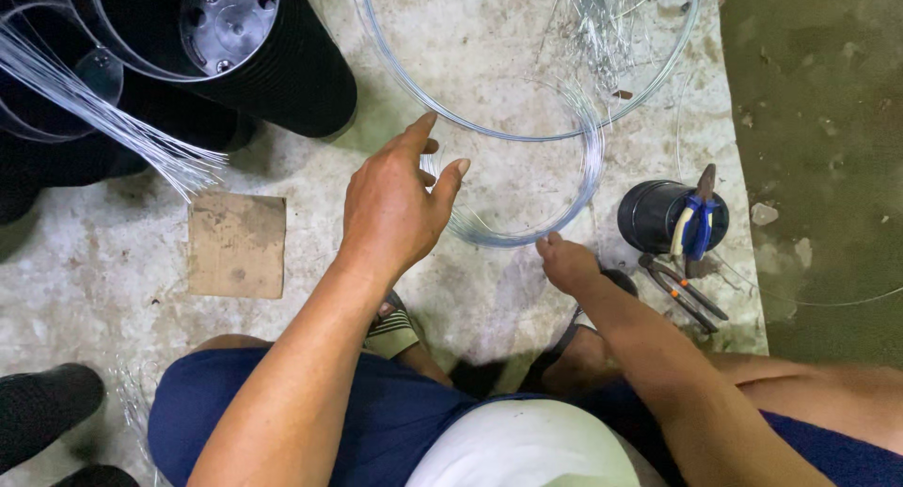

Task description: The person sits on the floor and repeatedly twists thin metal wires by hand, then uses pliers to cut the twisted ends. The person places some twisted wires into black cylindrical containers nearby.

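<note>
A small coil of thin silvery wire (590, 167) lies on the stained concrete floor in front of me. My right hand (567, 261) pinches the coil's near edge between thumb and fingers. My left hand (393, 205) hovers over the coil's left side with its fingers spread, thumb close to the wire; I cannot tell if it touches. A larger wire hoop (527, 137) lies just beyond, overlapping the coil's far edge. I am squatting, with my sandalled feet (390, 335) below the hands.
A black cup (654, 214) holding blue-handled pliers stands right of the coil, with another pair of pliers (685, 294) beside it. Black plastic pots (282, 73) and a bundle of wire strands (103, 116) sit top left. A cardboard piece (237, 244) lies left. Black shoes (47, 402) are bottom left.
</note>
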